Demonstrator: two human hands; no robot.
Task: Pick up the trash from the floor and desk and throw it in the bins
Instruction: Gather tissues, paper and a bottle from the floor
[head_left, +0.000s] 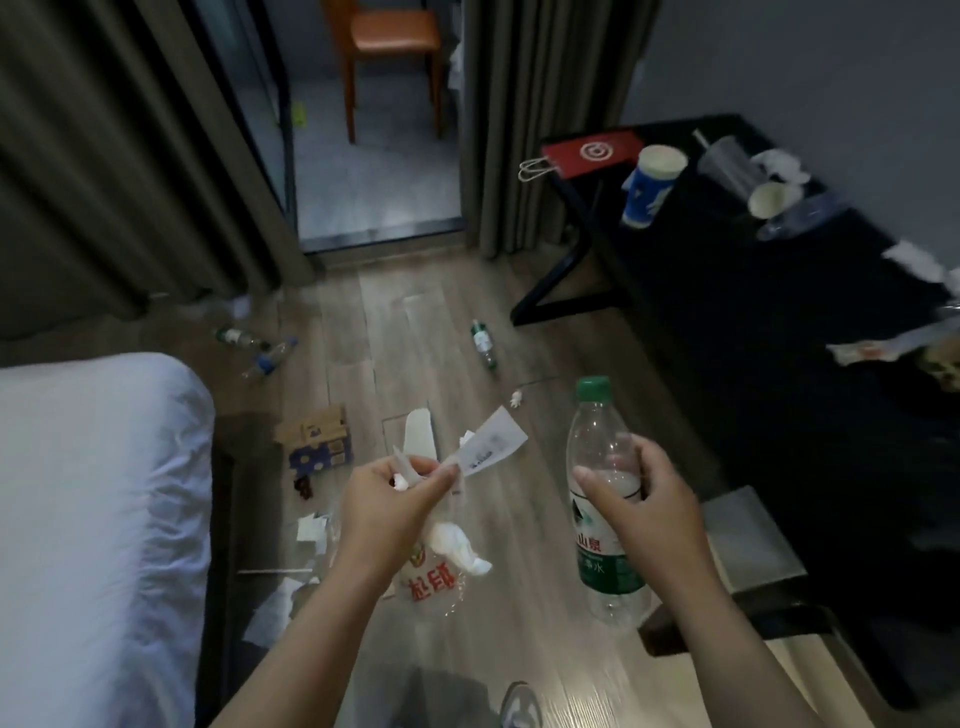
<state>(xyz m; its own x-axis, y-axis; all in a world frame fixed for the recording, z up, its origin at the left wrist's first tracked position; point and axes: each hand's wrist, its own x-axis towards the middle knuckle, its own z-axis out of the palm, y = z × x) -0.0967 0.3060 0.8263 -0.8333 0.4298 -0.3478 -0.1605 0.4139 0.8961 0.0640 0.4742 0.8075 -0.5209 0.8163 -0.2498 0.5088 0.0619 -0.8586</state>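
Observation:
My left hand (395, 493) pinches a bundle of trash: a white paper slip (493, 447), scraps, and a clear plastic bag with red print (434, 579) that hangs below it with a white tissue inside. My right hand (639, 499) grips an empty clear water bottle (605, 519) with a green cap and green label, held upright. On the wooden floor lie a small green-capped bottle (483, 344), two more bottles (260, 348), a torn cardboard box (317, 436) and paper scraps (306, 540). No bin is in view.
A black desk (753, 312) at right carries a red paper bag (592, 151), a blue and white cup (652, 184), a clear cup, a small paper cup (771, 200) and tissues. The white bed (93, 519) is at left. Curtains and a chair (389, 57) stand beyond.

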